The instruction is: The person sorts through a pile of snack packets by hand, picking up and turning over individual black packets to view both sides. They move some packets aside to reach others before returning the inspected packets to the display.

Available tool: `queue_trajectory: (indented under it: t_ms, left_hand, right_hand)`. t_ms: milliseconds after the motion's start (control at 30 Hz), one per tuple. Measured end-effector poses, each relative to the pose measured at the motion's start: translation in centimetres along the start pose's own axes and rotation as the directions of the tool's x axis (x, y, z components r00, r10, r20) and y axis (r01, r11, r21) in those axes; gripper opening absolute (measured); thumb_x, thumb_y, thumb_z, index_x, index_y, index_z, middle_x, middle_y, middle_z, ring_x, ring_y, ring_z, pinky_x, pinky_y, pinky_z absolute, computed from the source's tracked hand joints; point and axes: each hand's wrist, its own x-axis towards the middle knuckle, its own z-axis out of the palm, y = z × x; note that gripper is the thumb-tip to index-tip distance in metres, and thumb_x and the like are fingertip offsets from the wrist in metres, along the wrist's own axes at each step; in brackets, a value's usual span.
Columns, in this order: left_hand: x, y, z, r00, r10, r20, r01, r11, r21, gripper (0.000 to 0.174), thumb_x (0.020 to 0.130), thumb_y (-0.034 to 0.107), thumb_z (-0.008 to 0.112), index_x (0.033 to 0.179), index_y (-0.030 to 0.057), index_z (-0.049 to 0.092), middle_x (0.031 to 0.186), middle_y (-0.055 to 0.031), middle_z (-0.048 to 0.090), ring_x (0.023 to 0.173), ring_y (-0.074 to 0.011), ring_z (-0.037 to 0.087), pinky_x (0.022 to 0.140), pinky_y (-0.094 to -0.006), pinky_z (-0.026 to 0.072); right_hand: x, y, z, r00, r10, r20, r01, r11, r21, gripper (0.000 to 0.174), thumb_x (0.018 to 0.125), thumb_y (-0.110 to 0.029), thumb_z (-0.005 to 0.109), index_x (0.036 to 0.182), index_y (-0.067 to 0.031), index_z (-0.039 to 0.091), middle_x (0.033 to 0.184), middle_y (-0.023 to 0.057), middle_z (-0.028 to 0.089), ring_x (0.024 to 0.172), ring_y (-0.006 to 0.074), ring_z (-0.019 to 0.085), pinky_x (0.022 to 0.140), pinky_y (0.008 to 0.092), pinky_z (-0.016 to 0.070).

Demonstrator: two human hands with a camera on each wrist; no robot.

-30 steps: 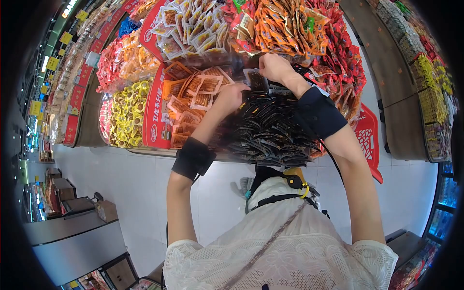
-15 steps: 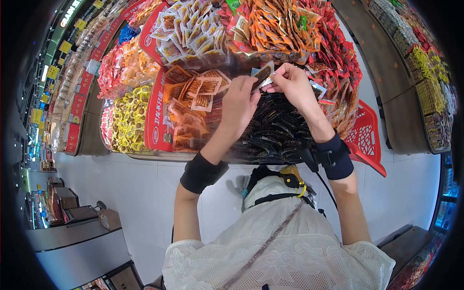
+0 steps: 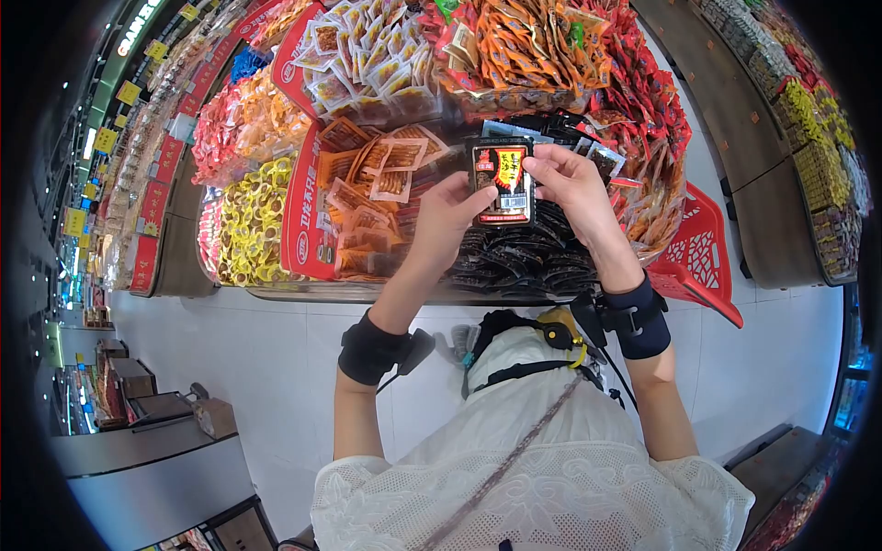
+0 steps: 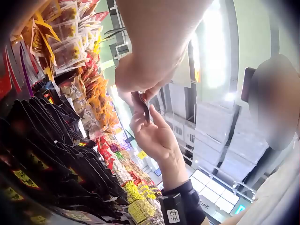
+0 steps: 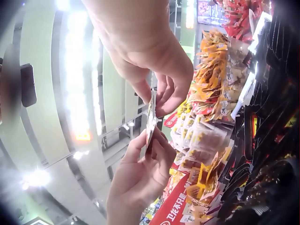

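- Two hands are seen at one black packet, which is held in the air over a pile of black packets; its printed front, marked in red and yellow with a white barcode, is turned to the head camera.
- The packet's lower left edge is pinched by the left hand; the thumb is laid on the front, and the fingers are set behind.
- The upper right edge is pinched by the right hand; thumb and fingers are clamped on the packet, which is shown edge-on in both wrist views.
- A dark band is worn on each wrist; a white lace top is worn by the person.
- Flat orange packets are heaped left of the black pile, beside an upright red sign; yellow packs are stacked beyond it.
- White-and-yellow packets and orange sachets are piled farther back; red packets are massed at the right, near a red plastic basket.
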Motion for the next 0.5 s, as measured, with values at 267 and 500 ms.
queue_trajectory:
  t_ms: [267,500]
  left_hand:
    - [-0.9,-0.6,-0.5,0.997,0.070,-0.028,-0.067,0.993,0.098,0.020,0.079,0.011,0.063,0.095,0.0007,0.059,0.085,-0.0019,0.062,0.076,-0.0051,0.055,0.064,-0.0189,0.0426]
    - [-0.7,-0.8,-2.2,0.999,0.006,-0.042,0.000,0.989,0.146,0.015,0.077,0.012,0.066,0.088,0.0041,0.060,0.080,0.0007,0.061,0.068,-0.0039,0.053,0.057,-0.0184,0.0411]
  right_hand:
    - [-0.1,1.7,-0.5,0.997,0.015,0.079,-0.014,1.000,-0.009,0.005,0.080,-0.012,0.061,0.079,-0.0079,0.059,0.077,-0.0035,0.060,0.064,-0.0001,0.051,0.052,0.0140,0.0383]
    - [0.0,2.9,-0.2,0.993,0.064,0.097,-0.062,0.998,-0.018,0.008,0.079,-0.012,0.063,0.074,-0.0086,0.057,0.071,-0.0044,0.057,0.060,-0.0003,0.048,0.047,0.0138,0.0365]
